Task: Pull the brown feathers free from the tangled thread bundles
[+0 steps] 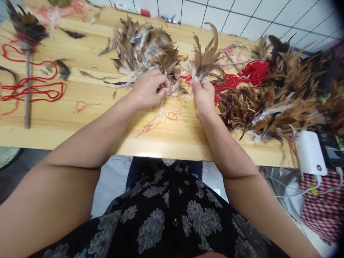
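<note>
My right hand (204, 94) pinches a small bunch of brown feathers (205, 59) by its base, with the tips fanned upward. To the left, my left hand (152, 87) has its fingers curled together; whatever they hold, if anything, is too small to make out. Just beyond the left hand lies a big pile of brown and grey feathers (147, 44). Tangled red cord (254, 73) rests to the right of my right hand. Scraps of reddish string (174, 115) lie on the wooden table (107, 138) below and between the hands.
A stick with dark feathers tied on top (28, 89) lies at the left, with loose red cord (51, 95) across it. Brown feather bundles (268, 107) cover the right side. A white power bank (311, 152) and a phone (333, 148) sit at the right edge. Markers (131, 9) lie along the tiled wall.
</note>
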Motion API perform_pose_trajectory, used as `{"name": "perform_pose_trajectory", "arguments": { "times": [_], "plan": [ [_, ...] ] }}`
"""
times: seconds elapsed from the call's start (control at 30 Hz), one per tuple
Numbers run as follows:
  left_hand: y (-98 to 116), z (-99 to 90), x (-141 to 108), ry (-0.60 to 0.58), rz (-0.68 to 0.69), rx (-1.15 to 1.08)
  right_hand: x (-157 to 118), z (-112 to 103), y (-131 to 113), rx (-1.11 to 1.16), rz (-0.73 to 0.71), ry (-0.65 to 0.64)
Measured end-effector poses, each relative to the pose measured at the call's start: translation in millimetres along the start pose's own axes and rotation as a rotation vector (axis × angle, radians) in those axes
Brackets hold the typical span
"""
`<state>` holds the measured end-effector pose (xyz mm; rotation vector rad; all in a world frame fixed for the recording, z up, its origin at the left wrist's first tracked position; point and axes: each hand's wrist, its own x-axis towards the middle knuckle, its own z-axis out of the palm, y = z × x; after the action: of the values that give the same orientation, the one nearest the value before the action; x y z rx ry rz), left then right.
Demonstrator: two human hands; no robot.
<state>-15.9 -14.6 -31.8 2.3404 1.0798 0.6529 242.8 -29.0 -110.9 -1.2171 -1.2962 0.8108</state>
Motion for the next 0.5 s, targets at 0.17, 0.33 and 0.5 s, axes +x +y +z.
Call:
{"name": "perform_pose_trajectory", "arguments": {
  "times": [0.17,0.33,0.5],
  "plan": [
    [-7,16.0,9,0.072,-0.025,0.059,-2,6,-12,0.043,0.076,0.053],
    [-20,38.9,28,0.110,0.013,0.032,2,10,-7,0.022,0.059,0.013],
    [2,20.4,32,0.188,-0.184,-0.154,5,14,-4,-0.072,0.077,-0.015]
  ]
}}
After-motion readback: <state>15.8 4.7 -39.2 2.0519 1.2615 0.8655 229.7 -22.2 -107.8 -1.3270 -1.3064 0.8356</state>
